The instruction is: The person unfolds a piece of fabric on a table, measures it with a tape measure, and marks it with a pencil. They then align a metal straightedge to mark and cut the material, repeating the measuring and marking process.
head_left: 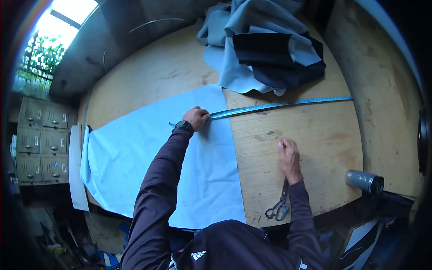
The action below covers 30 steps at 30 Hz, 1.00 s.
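My left hand (196, 118), with a dark watch on the wrist, is closed on a blue tape measure (270, 106) near the right part of a light blue sheet of material (157, 148). From that hand the tape runs right, past the sheet's edge, to the table's right edge; a short end sticks out left of the hand. My right hand (289, 157) hovers or rests over bare wood, fingers curled together and slightly blurred; anything inside them is hidden. Just below it lies a pair of scissors (280, 208), handles toward me, partly hidden by my wrist.
Crumpled grey-blue and black material (265, 49) is heaped at the far side of the wooden table (315, 135). A dark cylindrical can (363, 181) lies at the right edge. Metal drawers (42, 141) stand at the left, below a window (47, 49).
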Each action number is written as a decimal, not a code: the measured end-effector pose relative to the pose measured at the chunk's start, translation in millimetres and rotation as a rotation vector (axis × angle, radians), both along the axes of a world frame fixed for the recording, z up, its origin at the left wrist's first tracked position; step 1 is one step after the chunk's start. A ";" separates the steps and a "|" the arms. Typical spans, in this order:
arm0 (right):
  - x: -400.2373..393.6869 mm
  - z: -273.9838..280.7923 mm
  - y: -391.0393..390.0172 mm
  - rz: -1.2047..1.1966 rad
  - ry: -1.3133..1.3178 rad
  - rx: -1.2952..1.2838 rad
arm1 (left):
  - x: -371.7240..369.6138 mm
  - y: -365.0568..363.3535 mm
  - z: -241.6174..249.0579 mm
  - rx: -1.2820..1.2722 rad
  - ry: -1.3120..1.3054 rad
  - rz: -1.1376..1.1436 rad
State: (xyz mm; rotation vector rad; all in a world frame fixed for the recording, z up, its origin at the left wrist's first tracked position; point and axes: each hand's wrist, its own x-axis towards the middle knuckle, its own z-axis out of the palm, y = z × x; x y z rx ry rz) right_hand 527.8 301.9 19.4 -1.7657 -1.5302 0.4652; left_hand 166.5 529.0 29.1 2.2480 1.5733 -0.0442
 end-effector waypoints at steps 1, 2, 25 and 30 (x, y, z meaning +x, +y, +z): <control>1.8 2.6 21.1 0.030 -0.041 0.020 | -1.0 2.0 -1.9 -0.014 0.012 0.014; 4.0 5.0 41.4 0.054 -0.087 0.043 | 0.7 4.1 -3.6 -0.025 0.019 0.022; -30.8 -54.5 121.4 0.199 -0.516 0.067 | 82.2 17.9 7.8 -0.169 0.181 0.069; -30.8 -53.5 120.8 0.190 -0.494 0.074 | 85.0 21.4 6.3 -0.179 0.185 0.090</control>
